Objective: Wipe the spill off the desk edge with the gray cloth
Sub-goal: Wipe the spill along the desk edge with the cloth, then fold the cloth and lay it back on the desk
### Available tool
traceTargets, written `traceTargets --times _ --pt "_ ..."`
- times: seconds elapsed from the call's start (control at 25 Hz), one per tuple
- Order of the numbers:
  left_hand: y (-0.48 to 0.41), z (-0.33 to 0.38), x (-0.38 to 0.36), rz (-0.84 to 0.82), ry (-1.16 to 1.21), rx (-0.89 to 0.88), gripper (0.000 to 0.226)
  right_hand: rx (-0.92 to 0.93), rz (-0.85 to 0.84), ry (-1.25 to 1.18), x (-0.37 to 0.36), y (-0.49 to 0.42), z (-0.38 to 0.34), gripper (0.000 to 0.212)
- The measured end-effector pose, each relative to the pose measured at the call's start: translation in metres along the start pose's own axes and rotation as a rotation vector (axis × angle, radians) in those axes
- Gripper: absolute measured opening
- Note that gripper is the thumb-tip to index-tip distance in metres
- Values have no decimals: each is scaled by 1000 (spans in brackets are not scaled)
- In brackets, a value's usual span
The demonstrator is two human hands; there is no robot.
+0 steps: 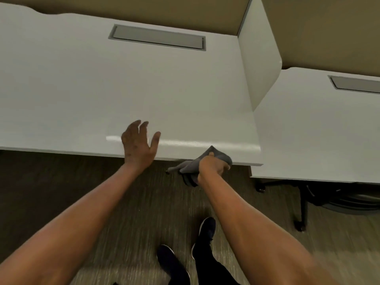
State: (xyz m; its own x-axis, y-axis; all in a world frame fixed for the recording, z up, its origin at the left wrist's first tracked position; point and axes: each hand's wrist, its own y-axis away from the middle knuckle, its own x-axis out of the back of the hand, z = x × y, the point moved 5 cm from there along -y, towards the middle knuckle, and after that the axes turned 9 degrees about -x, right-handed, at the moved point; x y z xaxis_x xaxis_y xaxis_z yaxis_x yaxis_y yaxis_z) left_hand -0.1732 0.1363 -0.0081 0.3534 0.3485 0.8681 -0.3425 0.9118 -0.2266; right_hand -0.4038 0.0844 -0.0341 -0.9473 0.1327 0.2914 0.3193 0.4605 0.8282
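Observation:
A white desk point(82, 89) fills the upper left of the head view, its front edge running from left to right. My right hand point(211, 166) grips a bunched gray cloth point(190, 168) and presses it against the front edge near the desk's right corner; part of the cloth hangs below the edge. My left hand point(138, 146) rests flat on the desk top at the edge, fingers spread, holding nothing. A glossy streak lies along the edge between the two hands. No distinct spill is visible.
A gray cable hatch point(157, 38) is set into the desk's back. A white divider panel point(259, 58) separates this desk from a second white desk point(308, 130) at the right, with an office chair base point(302, 204) beneath. My dark shoes point(203, 233) stand on carpet.

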Motion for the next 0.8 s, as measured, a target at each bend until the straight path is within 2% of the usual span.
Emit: traceTargets --times 0.08,0.12,0.28,0.4,0.48,0.6,0.68,0.8 --pt "12 40 -6 -64 168 -32 58 37 4 222 -9 21 14 74" --pt "18 52 -9 -110 261 19 58 62 -41 297 -19 26 24 73" --pt "32 59 0 -301 449 429 62 200 -465 299 -52 68 42 34" --pt "45 45 34 -130 489 569 64 402 -600 407 -62 101 20 31" --pt "49 38 54 -64 526 628 64 433 -634 396 -64 114 4 36" --pt "46 43 65 -108 693 696 45 314 -755 301 -68 119 -11 53" --pt "37 51 74 -84 699 646 32 270 -801 259 -66 118 -23 67" --pt "11 70 91 45 681 520 15 302 -790 270 -52 104 -49 82"
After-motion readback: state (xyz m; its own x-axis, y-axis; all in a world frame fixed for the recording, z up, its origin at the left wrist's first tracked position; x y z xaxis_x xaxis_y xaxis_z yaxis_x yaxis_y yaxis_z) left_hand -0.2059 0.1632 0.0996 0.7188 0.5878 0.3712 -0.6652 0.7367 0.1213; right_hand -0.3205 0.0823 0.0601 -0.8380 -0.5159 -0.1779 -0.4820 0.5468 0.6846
